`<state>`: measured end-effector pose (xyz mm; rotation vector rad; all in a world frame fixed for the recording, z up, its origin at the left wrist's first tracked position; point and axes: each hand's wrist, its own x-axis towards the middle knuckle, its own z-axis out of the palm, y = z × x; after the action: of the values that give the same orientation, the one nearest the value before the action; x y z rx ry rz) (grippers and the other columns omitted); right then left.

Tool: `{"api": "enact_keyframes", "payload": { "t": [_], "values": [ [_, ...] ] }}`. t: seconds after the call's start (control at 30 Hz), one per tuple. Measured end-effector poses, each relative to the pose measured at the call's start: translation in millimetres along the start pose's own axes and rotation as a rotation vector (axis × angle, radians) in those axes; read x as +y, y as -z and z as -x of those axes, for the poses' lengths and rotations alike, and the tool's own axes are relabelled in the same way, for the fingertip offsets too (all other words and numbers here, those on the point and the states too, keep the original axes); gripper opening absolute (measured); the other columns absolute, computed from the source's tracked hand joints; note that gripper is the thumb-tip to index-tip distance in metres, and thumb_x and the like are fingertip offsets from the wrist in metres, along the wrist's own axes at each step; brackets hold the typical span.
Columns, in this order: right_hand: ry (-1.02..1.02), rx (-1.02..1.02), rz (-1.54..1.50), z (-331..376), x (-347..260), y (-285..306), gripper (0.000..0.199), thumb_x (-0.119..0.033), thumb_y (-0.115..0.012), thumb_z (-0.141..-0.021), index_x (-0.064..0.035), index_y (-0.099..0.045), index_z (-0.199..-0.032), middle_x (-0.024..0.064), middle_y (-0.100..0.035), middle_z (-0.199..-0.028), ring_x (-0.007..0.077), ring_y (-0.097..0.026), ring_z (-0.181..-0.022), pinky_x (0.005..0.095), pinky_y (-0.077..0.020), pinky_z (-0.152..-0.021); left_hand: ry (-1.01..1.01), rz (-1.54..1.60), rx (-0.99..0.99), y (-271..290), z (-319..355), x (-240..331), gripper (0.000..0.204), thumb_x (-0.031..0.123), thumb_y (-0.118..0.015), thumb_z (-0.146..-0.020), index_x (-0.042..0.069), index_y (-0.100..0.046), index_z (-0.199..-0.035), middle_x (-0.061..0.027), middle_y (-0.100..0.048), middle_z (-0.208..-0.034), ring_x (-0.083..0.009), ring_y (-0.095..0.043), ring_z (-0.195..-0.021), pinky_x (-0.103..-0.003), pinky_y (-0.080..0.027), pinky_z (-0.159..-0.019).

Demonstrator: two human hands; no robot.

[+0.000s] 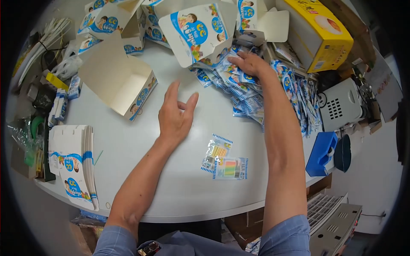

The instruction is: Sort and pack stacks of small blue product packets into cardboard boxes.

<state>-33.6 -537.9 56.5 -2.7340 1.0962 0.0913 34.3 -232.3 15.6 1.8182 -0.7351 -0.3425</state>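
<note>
My left hand [176, 114] is over the middle of the white table [179, 192], fingers and thumb apart, holding nothing. To its left is an open white cardboard box [124, 83] with blue printed sides. My right hand [253, 65] reaches to the far side and rests on a heap of small blue-and-white sachets [250, 100]. Its fingers are stretched out over the sachets, with some fingertips hard to see. Behind the heap, a printed carton [196, 32] stands with its lid flap up. Two loose sachets [230, 168] lie overlapping on the table between my forearms.
Flat folded cartons [72, 166] are stacked at the left edge. More printed boxes [104, 21] stand at the back left. A yellow box [320, 36] is at the back right. Near the right edge sit a blue tape dispenser [322, 154] and a grey perforated case [341, 104].
</note>
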Motion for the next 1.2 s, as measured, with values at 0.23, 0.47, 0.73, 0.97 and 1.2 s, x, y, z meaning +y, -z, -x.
{"api": "enact_keyframes", "payload": {
  "t": [0.23,0.47,0.73,0.97,1.2],
  "values": [
    [0.210,-0.049,-0.006,73.6,-18.0,-9.3,0.078,-0.068,-0.050,-0.093,-0.0112,-0.052,-0.147,0.0301,-0.047,-0.147,0.0440,-0.048,-0.134,0.0453,-0.0385,-0.112,-0.324,-0.332,0.220,-21.3,-39.0,-22.3,0.063,0.040,-0.066,-0.095,-0.005,-0.050,-0.136,-0.0235,-0.058,-0.132,-0.0376,-0.057,-0.113,-0.050,-0.048,-0.093],
    [0.341,-0.188,0.029,157.4,-46.9,15.0,0.066,-0.062,-0.052,-0.096,-0.0153,-0.057,-0.143,0.0273,-0.056,-0.136,0.0411,-0.056,-0.123,0.0453,-0.0434,-0.106,-0.076,-0.011,0.237,-14.4,-42.5,-22.5,0.093,0.044,-0.075,-0.087,-0.005,-0.027,-0.150,-0.0292,-0.051,-0.131,-0.0407,-0.049,-0.124,-0.047,-0.038,-0.107],
    [0.453,0.258,-0.088,1.6,-26.4,15.9,0.032,-0.024,-0.058,-0.094,-0.0023,-0.068,-0.116,0.0253,-0.068,-0.106,0.0441,-0.063,-0.102,0.0495,-0.0500,-0.091,-0.181,-0.121,0.376,-11.6,-49.3,-34.7,0.096,0.029,-0.076,-0.086,-0.007,-0.016,-0.153,-0.0312,-0.049,-0.134,-0.0424,-0.043,-0.129,-0.050,-0.033,-0.111],
    [0.319,0.299,0.246,-71.2,46.8,-77.9,0.058,-0.041,-0.060,-0.091,-0.0170,-0.053,-0.144,0.0186,-0.051,-0.146,0.0428,-0.051,-0.130,0.0495,-0.0438,-0.108,-0.114,-0.009,0.217,-30.6,-40.6,-12.1,0.101,0.020,-0.077,-0.086,-0.005,-0.008,-0.155,-0.0282,-0.052,-0.131,-0.0406,-0.045,-0.125,-0.049,-0.035,-0.109],
    [0.327,-0.248,0.131,29.6,-77.2,-1.3,0.052,-0.043,-0.060,-0.091,-0.0158,-0.062,-0.135,0.0219,-0.061,-0.133,0.0397,-0.058,-0.122,0.0485,-0.0472,-0.102,-0.163,-0.056,0.181,-9.3,-45.3,-43.2,0.090,0.017,-0.068,-0.092,-0.006,-0.009,-0.155,-0.0202,-0.067,-0.121,-0.0369,-0.052,-0.123,-0.047,-0.033,-0.110]
  ]
}}
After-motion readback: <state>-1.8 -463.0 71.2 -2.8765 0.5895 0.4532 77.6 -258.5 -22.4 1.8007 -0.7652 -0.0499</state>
